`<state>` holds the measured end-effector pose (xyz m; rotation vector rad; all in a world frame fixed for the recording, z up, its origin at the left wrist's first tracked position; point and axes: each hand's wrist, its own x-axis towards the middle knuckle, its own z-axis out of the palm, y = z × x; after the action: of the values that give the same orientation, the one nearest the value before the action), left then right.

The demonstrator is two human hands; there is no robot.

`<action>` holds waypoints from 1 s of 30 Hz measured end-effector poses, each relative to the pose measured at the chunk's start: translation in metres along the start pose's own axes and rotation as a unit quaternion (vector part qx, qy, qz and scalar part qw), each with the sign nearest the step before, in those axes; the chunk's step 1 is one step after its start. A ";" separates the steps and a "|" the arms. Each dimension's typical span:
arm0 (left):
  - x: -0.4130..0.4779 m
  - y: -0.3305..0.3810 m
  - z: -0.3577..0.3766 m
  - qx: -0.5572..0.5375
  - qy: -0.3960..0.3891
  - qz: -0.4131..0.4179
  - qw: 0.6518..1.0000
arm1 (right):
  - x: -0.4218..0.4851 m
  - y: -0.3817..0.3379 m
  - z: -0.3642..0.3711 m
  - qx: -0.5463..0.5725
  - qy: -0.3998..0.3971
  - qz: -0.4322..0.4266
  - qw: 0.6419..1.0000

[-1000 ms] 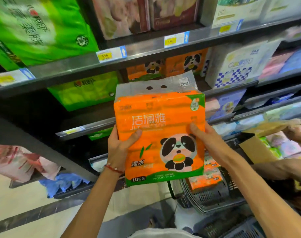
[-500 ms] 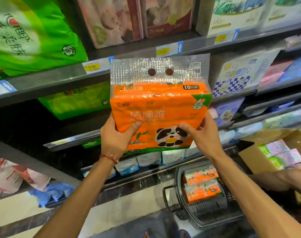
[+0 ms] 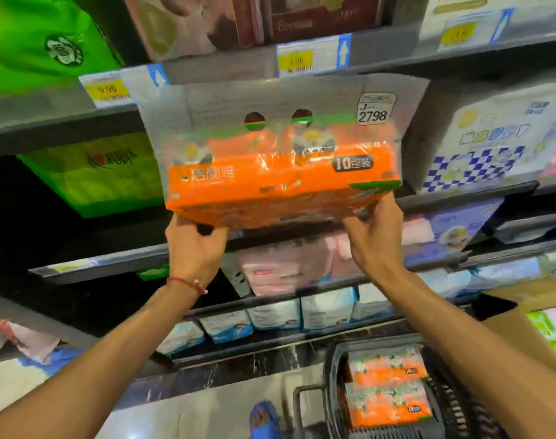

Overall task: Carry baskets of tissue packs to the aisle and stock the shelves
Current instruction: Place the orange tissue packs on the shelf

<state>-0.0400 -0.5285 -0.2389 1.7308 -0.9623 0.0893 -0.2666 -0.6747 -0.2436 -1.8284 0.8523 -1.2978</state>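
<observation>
Orange tissue pack (image 3: 279, 188) now higher than a second ago, tipped flat, top end aimed far into middle shelf (image 3: 476, 190). My left hand (image 3: 195, 248) and right hand (image 3: 378, 242), apart, grip its near bottom corners. Placement close, I judge. Basket (image 3: 329, 381) near right holds more packs.

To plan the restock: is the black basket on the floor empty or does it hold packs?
Not empty. The black basket holds two visible orange tissue packs; whether more lie beneath them, cannot tell.

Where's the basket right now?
Head view, lower right: the basket sits under the right forearm, left of the cardboard box, orange packs inside.
</observation>
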 end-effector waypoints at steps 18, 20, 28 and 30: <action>0.089 -0.090 0.070 0.005 0.041 0.024 0.999 | 0.096 0.087 0.090 -0.036 0.021 -0.053 0.998; 0.101 -0.101 0.073 -0.001 0.038 0.015 0.999 | 0.103 0.091 0.098 -0.052 0.026 -0.080 0.995; 0.101 -0.129 0.050 0.020 0.064 0.006 0.998 | 0.097 0.083 0.127 -0.013 0.009 -0.109 0.994; 0.103 -0.135 0.047 0.022 0.057 0.007 0.998 | 0.100 0.084 0.132 -0.023 0.002 -0.102 0.995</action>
<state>0.0958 -0.6149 -0.3099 1.7394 -0.8943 0.2172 -0.1215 -0.7775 -0.2975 -1.9907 0.7164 -1.4184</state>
